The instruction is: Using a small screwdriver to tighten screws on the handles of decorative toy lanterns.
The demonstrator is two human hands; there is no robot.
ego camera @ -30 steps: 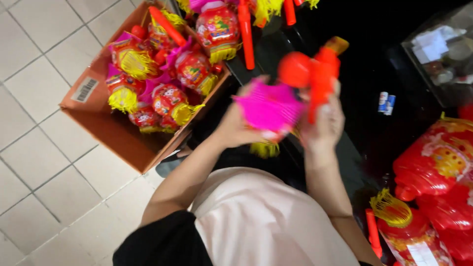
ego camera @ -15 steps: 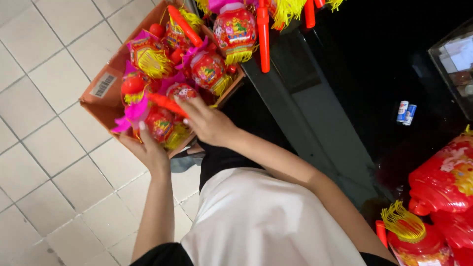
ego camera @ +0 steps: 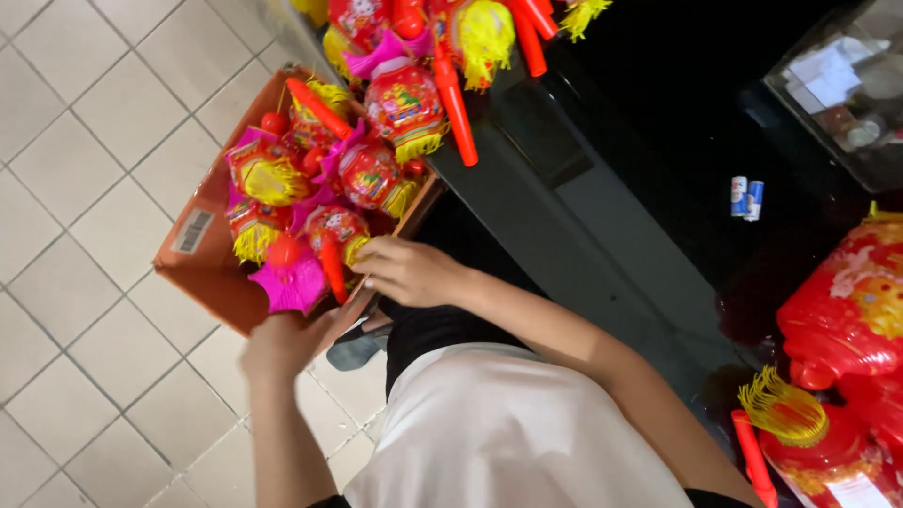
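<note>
Down on the left, a tiled floor (ego camera: 66, 141) runs under an open cardboard box (ego camera: 202, 268) that stands near the person's feet. The box is packed with red toy lanterns (ego camera: 369, 174) with yellow tassels, pink paper frills and red plastic handles. At its near edge sits a pink and red lantern (ego camera: 299, 277), half inside the box, with its red handle sticking up just right of the pink frill.

The left hand (ego camera: 282, 341) comes up from below and touches the underside of that lantern; its fingers look curled around the pink part, though the lantern hides them, so I cannot tell how firm the grip is. Just to the right, the right hand (ego camera: 406, 273) lies over the box's near corner, palm down, fingers bent and closed on the lantern's red handle (ego camera: 333, 268).

Farther away, more lanterns (ego camera: 442, 38) of the same kind lie in a heap on the edge of a dark counter (ego camera: 602, 188), some hanging over above the box. To the right on the counter stand two small blue and white cans (ego camera: 746, 198), close together. At the far right corner is a clear plastic container (ego camera: 837, 85). Near right, large red lanterns in shiny wrapping (ego camera: 847, 310) are piled up, one with a yellow tassel (ego camera: 783, 409).
</note>
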